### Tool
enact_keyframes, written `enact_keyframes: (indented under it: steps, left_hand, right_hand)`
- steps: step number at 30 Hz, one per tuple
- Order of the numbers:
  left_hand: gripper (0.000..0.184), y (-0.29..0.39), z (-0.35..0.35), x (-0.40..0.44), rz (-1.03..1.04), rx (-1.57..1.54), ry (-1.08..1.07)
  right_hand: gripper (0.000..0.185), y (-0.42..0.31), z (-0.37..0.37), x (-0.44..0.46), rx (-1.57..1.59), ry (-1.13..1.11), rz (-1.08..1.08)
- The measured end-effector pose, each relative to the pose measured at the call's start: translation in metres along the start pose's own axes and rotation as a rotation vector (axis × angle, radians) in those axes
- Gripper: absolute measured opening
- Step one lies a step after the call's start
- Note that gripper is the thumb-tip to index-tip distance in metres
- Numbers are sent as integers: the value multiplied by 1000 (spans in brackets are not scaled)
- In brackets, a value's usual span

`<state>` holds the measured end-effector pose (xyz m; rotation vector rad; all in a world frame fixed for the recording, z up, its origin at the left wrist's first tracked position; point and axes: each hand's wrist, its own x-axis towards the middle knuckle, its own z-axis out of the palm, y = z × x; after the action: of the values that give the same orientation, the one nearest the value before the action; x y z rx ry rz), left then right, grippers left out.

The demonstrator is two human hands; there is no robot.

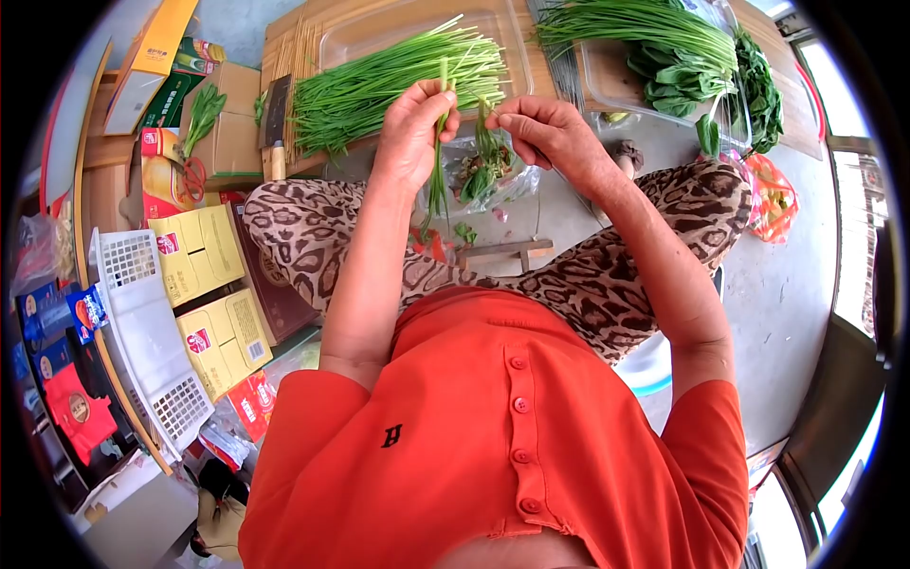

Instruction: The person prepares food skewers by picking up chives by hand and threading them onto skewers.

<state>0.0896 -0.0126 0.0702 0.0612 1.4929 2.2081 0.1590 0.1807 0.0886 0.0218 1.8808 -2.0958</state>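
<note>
My left hand (419,133) is closed around a few garlic chives (439,175), their pale ends pointing up and the leaves hanging down. Close beside it, my right hand (547,136) pinches some limp green strands (487,137) between thumb and fingers. Beyond both hands, a large pile of long garlic chives (379,87) lies in a clear plastic tray (346,40). Below the fingers, a clear plastic bag (517,190) holds leafy scraps, partly hidden by the hanging strands.
A knife (275,123) lies left of the chives, its handle towards me. At the upper right are more long greens (654,33) and dark leafy vegetables (758,90). Yellow cartons (199,251), red scissors (192,178) and a white plastic basket (152,327) are on the left.
</note>
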Motion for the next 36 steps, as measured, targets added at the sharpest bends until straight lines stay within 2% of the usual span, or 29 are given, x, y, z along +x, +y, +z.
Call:
enact_keyframes:
  steps: [2, 8, 36]
  left_hand:
    - [13, -1, -3, 1, -16, -22, -50]
    - [16, -4, -5, 1, -38, -80, -26]
    - [14, -5, -1, 0, -24, -93, -8]
  right_hand:
    - [20, 0, 1, 0, -3, 1, 6]
    - [20, 1, 1, 0, 5, -15, 14]
    - [21, 4, 1, 1, -34, -27, -3]
